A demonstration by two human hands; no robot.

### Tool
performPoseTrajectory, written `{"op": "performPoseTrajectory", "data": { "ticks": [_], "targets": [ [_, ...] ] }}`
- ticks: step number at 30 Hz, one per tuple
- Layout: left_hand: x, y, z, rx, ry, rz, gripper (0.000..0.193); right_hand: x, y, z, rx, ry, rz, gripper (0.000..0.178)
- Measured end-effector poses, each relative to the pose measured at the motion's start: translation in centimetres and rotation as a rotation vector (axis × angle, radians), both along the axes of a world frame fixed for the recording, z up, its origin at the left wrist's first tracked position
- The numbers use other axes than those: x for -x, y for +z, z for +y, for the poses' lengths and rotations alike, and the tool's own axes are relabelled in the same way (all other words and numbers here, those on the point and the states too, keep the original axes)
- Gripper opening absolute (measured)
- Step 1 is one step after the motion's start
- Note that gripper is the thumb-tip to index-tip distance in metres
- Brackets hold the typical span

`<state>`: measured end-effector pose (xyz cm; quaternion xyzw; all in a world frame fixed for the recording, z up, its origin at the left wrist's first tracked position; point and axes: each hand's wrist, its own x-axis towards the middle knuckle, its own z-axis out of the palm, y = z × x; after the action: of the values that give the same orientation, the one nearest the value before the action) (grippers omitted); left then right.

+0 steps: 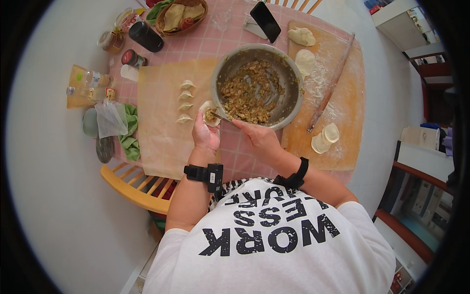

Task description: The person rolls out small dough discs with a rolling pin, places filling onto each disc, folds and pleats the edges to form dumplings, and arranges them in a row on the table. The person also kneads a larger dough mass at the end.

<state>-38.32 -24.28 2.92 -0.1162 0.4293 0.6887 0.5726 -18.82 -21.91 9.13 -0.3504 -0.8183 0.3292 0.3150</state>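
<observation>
My left hand (206, 134) holds a round dumpling wrapper (208, 106) with a dab of filling on it, beside the bowl's left rim. In my right hand (258, 139) is a slim utensil (221, 116), its tip at the filling; whether it is a knife or a spoon handle I cannot tell. The large metal bowl (296, 105) contains chopped filling (251, 93), with bare streaks in its middle. To the left, several folded dumplings (185, 106) stand in a column on a tan sheet (159, 132).
On the right, a floured wooden board (345, 117) bears a rolling pin (333, 81), stacked wrappers (325, 138) and dough (301, 36). A phone (266, 22) leans behind the bowl. A black canister (146, 36), jars, bottles (90, 93) and a basket (201, 22) line the far left.
</observation>
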Motion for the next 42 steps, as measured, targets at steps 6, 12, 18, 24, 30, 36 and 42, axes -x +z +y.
{"op": "performPoseTrajectory", "data": {
  "ticks": [6, 12, 18, 24, 30, 36, 42],
  "targets": [
    [1.1, -0.5, -0.8, -0.026, -0.001, 0.008, 0.037, -0.1, 1.6, 0.1, -0.236, 0.105, -0.273, 0.056],
    [2.0, 2.3, -2.1, -0.065, 0.095, 0.024, 0.036, -3.0, 1.7, 1.3, -0.274, -0.052, -0.461, 0.047],
    [1.4, 7.5, -3.3, -0.159, -0.114, 0.024, 0.039, -2.6, 2.6, 1.5, -0.395, 0.012, -0.478, 0.036],
    [-1.0, 9.8, -3.5, -0.339, -0.253, -0.171, 0.040, 1.4, 4.9, 0.8, -0.511, 0.251, -0.125, 0.028],
    [-1.9, 11.1, -4.6, -0.371, -0.386, 0.044, 0.040, 2.5, 6.4, 1.5, -0.403, 0.084, 0.047, 0.015],
    [-2.9, 11.9, -4.7, -0.332, -0.413, 0.428, 0.042, 3.0, 7.1, 1.4, -0.121, -0.010, 0.181, 0.011],
    [-3.1, 12.5, -5.1, -0.307, -0.403, 0.635, 0.031, 2.8, 8.0, 0.9, 0.203, -0.022, 0.204, 0.009]
  ]
}}
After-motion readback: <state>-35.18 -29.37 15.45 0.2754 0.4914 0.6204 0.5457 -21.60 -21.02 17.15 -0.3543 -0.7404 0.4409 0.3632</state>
